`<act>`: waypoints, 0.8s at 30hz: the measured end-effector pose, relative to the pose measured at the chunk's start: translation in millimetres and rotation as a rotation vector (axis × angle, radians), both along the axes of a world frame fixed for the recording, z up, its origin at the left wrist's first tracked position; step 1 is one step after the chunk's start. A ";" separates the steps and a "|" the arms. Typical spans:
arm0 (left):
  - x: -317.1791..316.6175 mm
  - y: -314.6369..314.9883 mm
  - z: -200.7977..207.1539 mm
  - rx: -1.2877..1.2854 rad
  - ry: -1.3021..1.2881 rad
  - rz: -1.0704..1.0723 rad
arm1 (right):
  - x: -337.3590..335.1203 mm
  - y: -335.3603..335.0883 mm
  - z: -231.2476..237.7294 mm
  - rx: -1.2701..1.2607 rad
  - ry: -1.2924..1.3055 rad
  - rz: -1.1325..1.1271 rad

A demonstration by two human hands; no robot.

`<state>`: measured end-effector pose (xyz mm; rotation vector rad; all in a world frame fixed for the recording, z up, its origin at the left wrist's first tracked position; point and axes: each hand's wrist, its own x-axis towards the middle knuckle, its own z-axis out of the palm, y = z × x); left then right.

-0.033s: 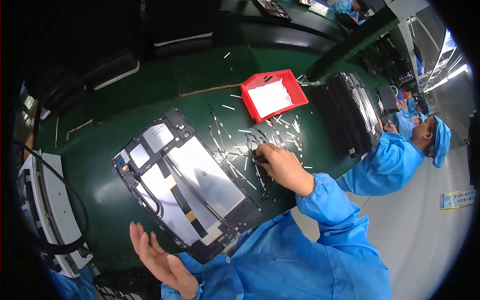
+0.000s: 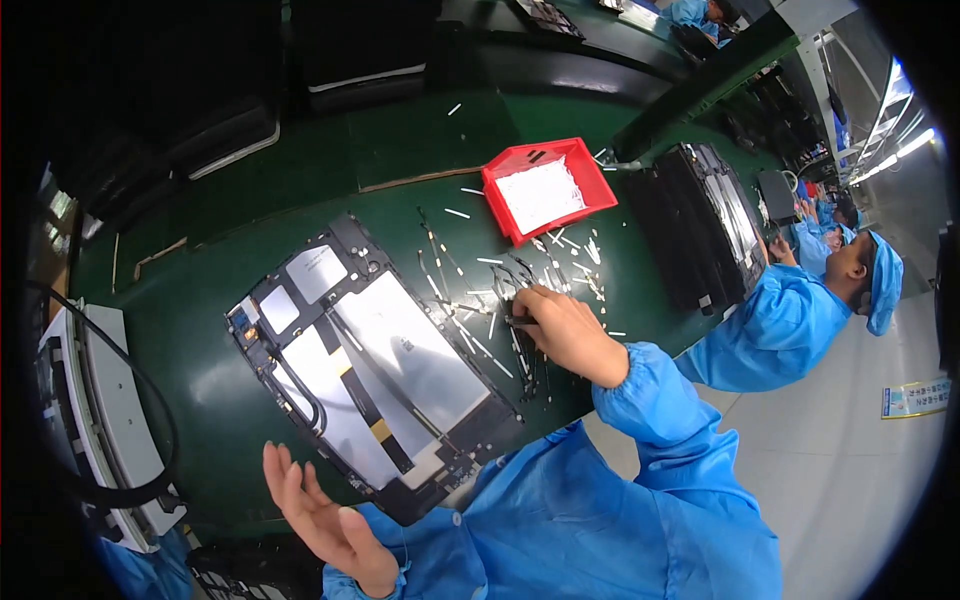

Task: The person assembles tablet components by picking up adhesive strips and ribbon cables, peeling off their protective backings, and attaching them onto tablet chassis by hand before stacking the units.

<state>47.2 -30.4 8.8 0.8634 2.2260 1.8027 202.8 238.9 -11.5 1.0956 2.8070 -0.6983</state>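
Note:
An opened tablet-like device body (image 2: 425, 370) lies tilted on the green bench, showing silver battery panels, black ribbon cables and small circuit parts. Beside its near left edge, my left hand (image 2: 325, 525) is held with fingers apart and nothing in it. To the right of the device, my right hand (image 2: 570, 330) reaches into a loose heap of thin black cables (image 2: 523, 365). Its fingers are pinched together around something dark, mostly hidden beneath them. White strips (image 2: 490, 352) lie scattered around the heap.
A red bin (image 2: 600, 190) holding white strips stands beyond my right hand. Farther right is a stack of black device bodies (image 2: 690, 230), near a co-worker in blue (image 2: 775, 325). White panels (image 2: 120, 400) and a black cable (image 2: 165, 400) are at the left.

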 end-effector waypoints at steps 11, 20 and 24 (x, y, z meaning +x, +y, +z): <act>18.6 -26.4 -0.1 -0.077 -0.164 -0.036 | 4.3 -6.0 62.6 -0.718 0.309 -0.119; 17.1 -45.2 15.9 -0.262 -0.448 -0.272 | 23.7 -33.7 50.5 -1.279 0.798 -0.503; 22.3 -39.0 31.5 -0.173 -0.665 -0.234 | 5.8 -65.4 53.3 -1.329 0.951 -0.416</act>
